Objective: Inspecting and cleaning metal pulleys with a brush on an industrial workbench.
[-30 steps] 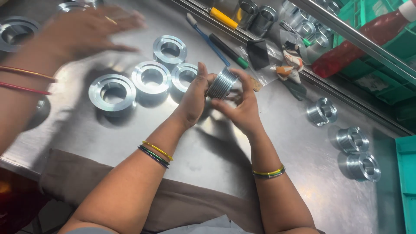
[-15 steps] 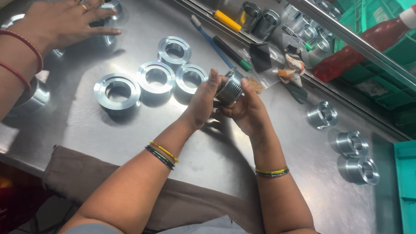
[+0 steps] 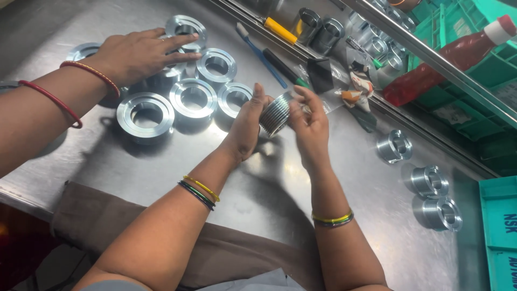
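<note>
The co-worker's hand (image 3: 141, 53) has slid from the table's far-left corner onto the metal rings (image 3: 186, 73).

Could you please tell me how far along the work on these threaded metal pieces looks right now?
Possibly done: three threaded fittings lie apart at the right of the steel table, though their state cannot be confirmed. In hand: the left hand and right hand hold one threaded fitting between them. Seemingly left: a group of metal rings at the left, where another person's hand rests.
</note>
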